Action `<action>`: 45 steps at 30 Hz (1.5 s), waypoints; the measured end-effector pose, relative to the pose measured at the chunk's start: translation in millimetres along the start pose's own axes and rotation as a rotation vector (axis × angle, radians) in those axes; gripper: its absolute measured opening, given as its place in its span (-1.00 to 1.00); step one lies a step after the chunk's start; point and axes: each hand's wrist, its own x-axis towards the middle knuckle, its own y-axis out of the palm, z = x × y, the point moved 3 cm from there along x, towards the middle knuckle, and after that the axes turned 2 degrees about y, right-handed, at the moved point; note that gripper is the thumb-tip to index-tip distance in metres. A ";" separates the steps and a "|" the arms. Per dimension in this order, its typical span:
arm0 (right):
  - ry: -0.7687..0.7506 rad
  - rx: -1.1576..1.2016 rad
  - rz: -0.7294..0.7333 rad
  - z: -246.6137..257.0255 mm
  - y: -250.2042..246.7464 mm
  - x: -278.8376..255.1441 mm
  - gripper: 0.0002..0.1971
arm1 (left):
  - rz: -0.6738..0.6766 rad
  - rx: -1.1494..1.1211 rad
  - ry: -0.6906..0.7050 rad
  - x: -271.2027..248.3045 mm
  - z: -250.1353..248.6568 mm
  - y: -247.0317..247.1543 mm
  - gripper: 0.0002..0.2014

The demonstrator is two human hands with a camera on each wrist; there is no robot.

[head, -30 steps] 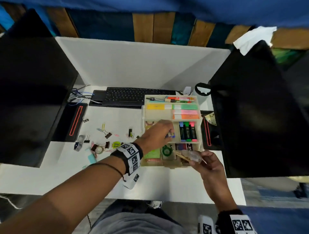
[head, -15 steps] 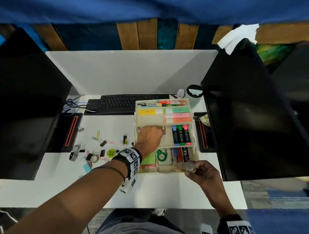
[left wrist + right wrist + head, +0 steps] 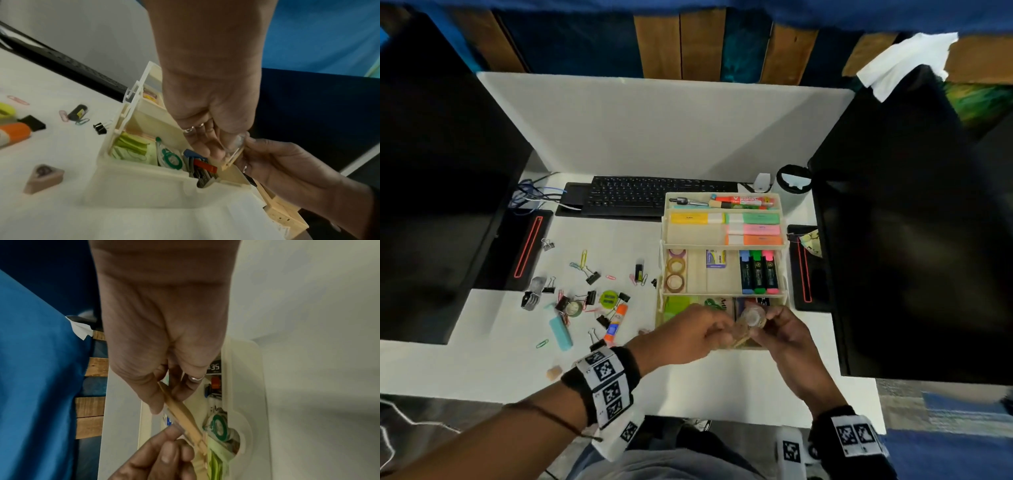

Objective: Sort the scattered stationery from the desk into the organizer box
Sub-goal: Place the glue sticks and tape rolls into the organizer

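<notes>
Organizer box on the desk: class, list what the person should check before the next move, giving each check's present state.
1. Left hand and right hand both hold the small clear packet of tan wooden pieces: ok.
2. Packet above the cream plastic organizer box's front row: ok.
3. Room beneath it: cannot tell, hands hide it.
4. Desk cleared: not ok; orange-capped glue stick and black binder clips lie out.

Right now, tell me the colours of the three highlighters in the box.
Blue, green and pink, left to right: the highlighters stand side by side in the box. Head view shows them best.
</notes>
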 end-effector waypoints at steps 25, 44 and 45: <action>0.042 -0.463 -0.529 -4.5 18.5 33.7 -0.84 | 0.081 0.922 -0.032 17.2 42.3 27.7 -0.39; -0.246 -0.773 -0.591 -37.0 51.6 47.2 -0.90 | 0.059 0.816 -0.026 -1.0 43.5 22.8 -0.41; -0.243 -0.827 -0.580 -36.8 54.5 47.7 -0.90 | 0.065 0.802 -0.036 -0.9 44.3 23.3 -0.42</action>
